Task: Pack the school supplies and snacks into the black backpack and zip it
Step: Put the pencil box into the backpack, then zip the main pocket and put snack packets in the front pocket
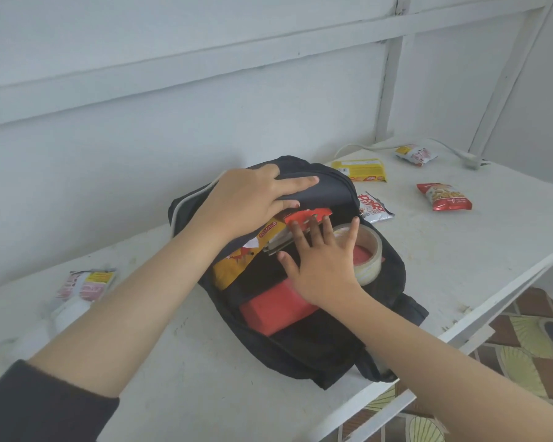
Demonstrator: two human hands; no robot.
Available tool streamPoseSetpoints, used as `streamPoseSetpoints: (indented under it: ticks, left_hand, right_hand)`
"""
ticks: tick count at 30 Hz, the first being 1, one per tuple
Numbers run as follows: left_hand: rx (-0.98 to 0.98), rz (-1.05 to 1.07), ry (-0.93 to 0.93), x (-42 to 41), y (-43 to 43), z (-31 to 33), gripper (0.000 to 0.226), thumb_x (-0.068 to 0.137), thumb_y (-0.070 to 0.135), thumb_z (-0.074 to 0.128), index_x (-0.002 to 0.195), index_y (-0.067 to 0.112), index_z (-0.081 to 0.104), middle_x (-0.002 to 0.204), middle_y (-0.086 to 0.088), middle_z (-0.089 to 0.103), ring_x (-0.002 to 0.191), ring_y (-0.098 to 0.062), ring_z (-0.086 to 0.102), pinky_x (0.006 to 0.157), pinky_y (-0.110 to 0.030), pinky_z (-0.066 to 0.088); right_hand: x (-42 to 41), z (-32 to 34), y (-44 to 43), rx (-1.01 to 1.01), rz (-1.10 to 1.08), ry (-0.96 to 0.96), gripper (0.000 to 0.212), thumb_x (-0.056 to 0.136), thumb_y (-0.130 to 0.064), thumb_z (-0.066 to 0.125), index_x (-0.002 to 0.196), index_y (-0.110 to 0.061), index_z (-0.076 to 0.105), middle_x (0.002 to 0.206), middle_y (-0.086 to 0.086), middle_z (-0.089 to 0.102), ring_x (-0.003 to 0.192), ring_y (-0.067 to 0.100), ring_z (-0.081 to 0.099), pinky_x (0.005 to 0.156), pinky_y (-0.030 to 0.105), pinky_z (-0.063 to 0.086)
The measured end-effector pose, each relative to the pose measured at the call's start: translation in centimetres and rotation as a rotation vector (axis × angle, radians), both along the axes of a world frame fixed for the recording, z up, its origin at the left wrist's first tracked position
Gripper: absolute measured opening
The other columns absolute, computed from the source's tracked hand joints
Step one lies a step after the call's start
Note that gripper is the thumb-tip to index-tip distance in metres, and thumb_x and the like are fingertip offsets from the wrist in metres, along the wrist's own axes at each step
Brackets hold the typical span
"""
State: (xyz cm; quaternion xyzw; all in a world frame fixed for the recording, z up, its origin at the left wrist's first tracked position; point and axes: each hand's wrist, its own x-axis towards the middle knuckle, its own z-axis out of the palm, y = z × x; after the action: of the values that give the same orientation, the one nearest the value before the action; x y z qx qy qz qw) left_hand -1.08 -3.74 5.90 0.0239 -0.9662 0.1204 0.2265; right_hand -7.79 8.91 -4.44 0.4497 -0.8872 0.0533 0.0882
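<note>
Reading "WOODS" in white letters on a red strip along the yellow packet (237, 263) lying inside the black backpack (320, 189), the letters running upside down from the near side. Spotting big red letters on the white packet (375, 207) just right of the backpack, looking like "PORO" but not coming through sharply. Catching a barcode on the left end of the yellow pack (361, 169) at the far side, digits too small to make out. Getting only blur off the red snack bag (444, 196) further right, the small packet (415, 154) at the far right, and the pink-and-yellow packet (87, 283) over on the left.
</note>
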Motion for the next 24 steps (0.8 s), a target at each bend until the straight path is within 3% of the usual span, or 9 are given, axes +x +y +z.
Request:
streamPoseSetpoints:
  ticks: [3, 5, 6, 9, 12, 15, 18, 21, 24]
  left_hand:
    - [0.051, 0.106, -0.045, 0.2, 0.6, -0.2, 0.054, 0.090, 0.052, 0.043, 0.142, 0.043, 0.029, 0.079, 0.000, 0.046, 0.068, -0.023, 0.053, 0.056, -0.034, 0.044]
    - [0.080, 0.182, -0.045, 0.3, 0.9, -0.6, 0.066, 0.087, 0.059, 0.042, 0.146, 0.041, 0.017, 0.088, 0.000, 0.051, 0.081, -0.023, 0.056, 0.063, -0.033, 0.043]
    - [0.105, 0.227, -0.044, 0.4, 1.3, -0.8, 0.073, 0.085, 0.062, 0.044, 0.147, 0.039, 0.014, 0.093, 0.000, 0.052, 0.088, -0.023, 0.056, 0.066, -0.032, 0.042]
    - [0.296, 0.430, -0.086, 0.4, 2.7, -1.4, 0.095, 0.075, 0.074, 0.048, 0.149, 0.027, 0.013, 0.122, -0.003, 0.047, 0.113, -0.022, 0.050, 0.079, -0.033, 0.041]
    - [0.525, 0.521, -0.069, 0.6, 5.0, -2.6, 0.093, 0.074, 0.080, 0.038, 0.144, 0.020, 0.030, 0.132, -0.004, 0.042, 0.122, -0.022, 0.043, 0.093, -0.034, 0.037]
    - [0.377, 0.493, 0.205, 0.9, 7.6, -3.8, 0.068, 0.081, 0.071, 0.027, 0.112, 0.023, 0.063, 0.111, -0.001, 0.057, 0.107, -0.024, 0.048, 0.088, -0.034, 0.029]
    - [0.325, 0.405, 0.397, 1.0, 10.2, -4.5, 0.045, 0.090, 0.056, 0.036, 0.081, 0.022, 0.064, 0.087, 0.006, 0.064, 0.088, -0.019, 0.057, 0.084, -0.036, 0.034]
    - [0.354, 0.362, 0.374, 1.3, 13.2, -4.9, 0.034, 0.091, 0.045, 0.043, 0.079, 0.019, 0.061, 0.059, 0.008, 0.060, 0.052, -0.013, 0.056, 0.061, -0.035, 0.047]
    - [0.356, 0.410, 0.291, 0.9, 15.6, -5.7, 0.024, 0.087, 0.041, 0.046, 0.079, 0.022, 0.058, 0.043, 0.009, 0.051, 0.036, -0.010, 0.048, 0.037, -0.024, 0.036]
  right_hand:
    - [-0.1, 0.2, 1.0, -0.146, 0.007, -0.081, 0.077, 0.085, -0.056, 0.007, 0.141, -0.014, 0.039, 0.142, 0.011, 0.046, 0.137, 0.030, 0.032, 0.110, 0.056, 0.007]
    - [-0.3, 0.3, 2.1, -0.364, 0.043, -0.172, 0.054, 0.089, -0.046, 0.030, 0.117, -0.012, 0.059, 0.111, 0.008, 0.066, 0.110, 0.029, 0.056, 0.092, 0.042, 0.038]
    - [-0.4, 0.4, 2.9, -0.485, 0.060, -0.208, 0.042, 0.089, -0.040, 0.040, 0.106, -0.011, 0.064, 0.096, 0.007, 0.068, 0.095, 0.027, 0.061, 0.080, 0.036, 0.043]
    - [-1.0, 0.1, 5.4, -0.689, 0.070, -0.259, 0.023, 0.089, -0.026, 0.053, 0.097, -0.011, 0.068, 0.087, 0.003, 0.069, 0.081, 0.018, 0.060, 0.069, 0.027, 0.047]
    - [-1.9, -0.8, 7.4, -0.805, 0.070, -0.321, 0.032, 0.088, -0.032, 0.043, 0.097, -0.017, 0.070, 0.093, -0.008, 0.068, 0.082, 0.002, 0.050, 0.074, 0.004, 0.036]
    - [-3.2, -1.4, 9.3, -0.887, 0.050, -0.315, 0.028, 0.089, -0.027, 0.043, 0.096, -0.017, 0.068, 0.087, -0.013, 0.062, 0.081, 0.000, 0.045, 0.075, 0.015, 0.039]
    - [-4.9, -1.7, 11.1, -0.888, -0.015, -0.349, 0.026, 0.091, -0.022, 0.045, 0.103, -0.014, 0.067, 0.090, -0.011, 0.061, 0.085, 0.000, 0.046, 0.077, 0.010, 0.036]
    - [-6.9, -2.0, 12.8, -0.831, -0.057, -0.384, 0.021, 0.094, -0.017, 0.050, 0.108, -0.015, 0.066, 0.104, -0.002, 0.067, 0.095, 0.005, 0.049, 0.087, 0.023, 0.039]
    - [-9.3, -2.7, 14.3, -0.759, -0.103, -0.395, 0.023, 0.093, -0.020, 0.052, 0.111, -0.018, 0.065, 0.113, -0.001, 0.066, 0.102, 0.014, 0.055, 0.090, 0.028, 0.041]
